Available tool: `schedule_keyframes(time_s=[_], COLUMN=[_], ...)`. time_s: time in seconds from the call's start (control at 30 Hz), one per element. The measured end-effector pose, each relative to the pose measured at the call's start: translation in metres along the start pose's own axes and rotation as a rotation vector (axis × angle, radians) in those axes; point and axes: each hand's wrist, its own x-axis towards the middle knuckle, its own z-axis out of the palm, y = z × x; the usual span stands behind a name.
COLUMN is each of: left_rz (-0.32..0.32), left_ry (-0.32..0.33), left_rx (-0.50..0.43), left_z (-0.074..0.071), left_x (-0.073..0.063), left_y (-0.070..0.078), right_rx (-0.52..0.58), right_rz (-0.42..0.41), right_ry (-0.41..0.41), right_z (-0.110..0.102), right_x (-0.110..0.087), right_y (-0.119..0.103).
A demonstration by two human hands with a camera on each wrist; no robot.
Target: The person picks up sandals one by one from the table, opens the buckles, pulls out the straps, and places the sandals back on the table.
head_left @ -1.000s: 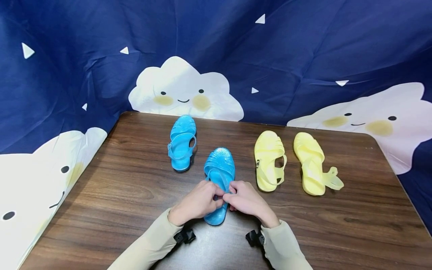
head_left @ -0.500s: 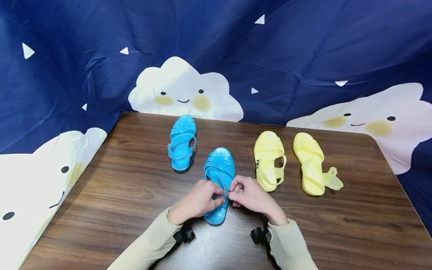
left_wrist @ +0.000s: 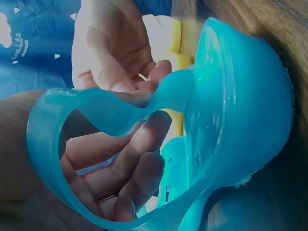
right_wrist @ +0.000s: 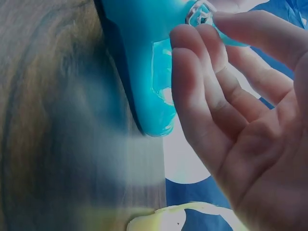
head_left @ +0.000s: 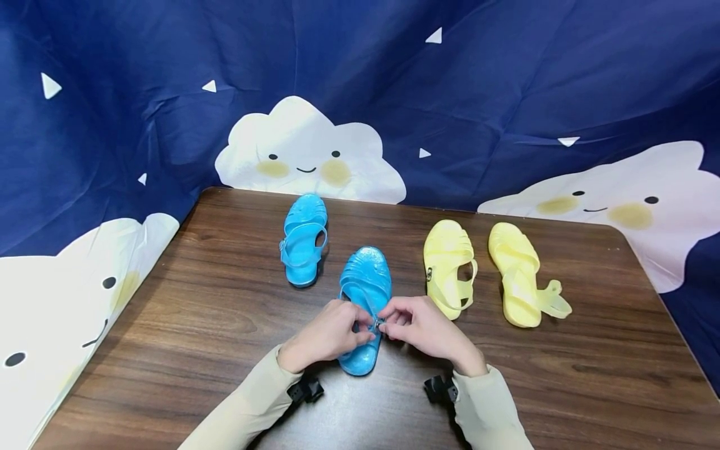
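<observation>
A blue jelly sandal (head_left: 367, 269) lies toe-away on the table, between both hands in the head view. My left hand (head_left: 329, 331) pinches its ankle strap between thumb and forefinger. In the left wrist view the strap (left_wrist: 41, 139) bows in a wide loop around that hand's fingers, up from the heel. My right hand (head_left: 424, 326) holds the strap by the small metal buckle (right_wrist: 199, 14) at the sandal's right side, with thumb and forefinger. Its other fingers are bent beside the sandal. The fingertips partly hide how strap and buckle meet.
Another blue sandal (head_left: 304, 240) lies farther back on the left, its strap looped. To the right are two yellow sandals; the nearer yellow sandal (head_left: 448, 250) has a looped strap, the farther yellow sandal (head_left: 519, 281) a loose strap spread sideways. A blue cloud-print curtain (head_left: 450, 94) hangs behind the brown table (head_left: 185, 312).
My right hand has shifted a little to the right and its fingers have been repositioned, so the metal buckle now shows. The left hand stays nearly still on the strap.
</observation>
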Motion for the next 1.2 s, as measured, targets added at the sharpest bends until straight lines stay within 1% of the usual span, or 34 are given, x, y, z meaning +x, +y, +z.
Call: schedule_keyframes(time_s=[0.2, 0.37, 0.43, 0.53, 0.6, 0.67, 0.8, 0.87, 1.07, 1.2], left_rz=[0.001, -0.036, -0.026, 0.02, 0.035, 0.04, 0.014, 0.002, -0.025, -0.037], left_ry=[0.027, 0.08, 0.095, 0.095, 0.075, 0.069, 0.077, 0.083, 0.078, 0.079], left_rx=[-0.01, -0.086, -0.128, -0.152, -0.151, -0.135, -0.092, -0.08, -0.107, -0.113], left_z=[0.0005, 0.0002, 0.0001, 0.0007, 0.0007, 0.0011, 0.0006, 0.0004, -0.0001, 0.0001], left_x=[0.0001, 0.0001, -0.0002, 0.0, 0.0008, 0.0021, 0.0039, 0.0045, 0.0041, 0.0039], left_y=[-0.0012, -0.002, -0.0018, -0.0017, -0.0011, -0.0013, -0.0011, -0.0012, -0.0028, -0.0037], right_rx=[-0.033, -0.055, -0.058, -0.071, -0.084, -0.099, -0.123, -0.133, -0.15, -0.166], right_rz=[-0.01, -0.04, -0.054, -0.076, -0.09, -0.11, -0.152, -0.156, -0.152, -0.163], right_ry=[0.001, 0.004, 0.006, 0.011, 0.019, 0.035, 0.06, 0.064, 0.035, 0.021], right_z=[-0.0001, -0.0002, -0.0001, -0.0002, -0.0001, 0.0002, 0.0016, 0.002, 0.0024, 0.0024], right_x=[-0.0004, 0.0003, 0.0009, 0.002, 0.0023, 0.0027, 0.0037, 0.0041, 0.0021, 0.0007], right_y=[-0.0008, 0.0007, 0.0012, 0.0022, 0.0019, 0.0027, 0.0034, 0.0031, 0.0015, 0.0001])
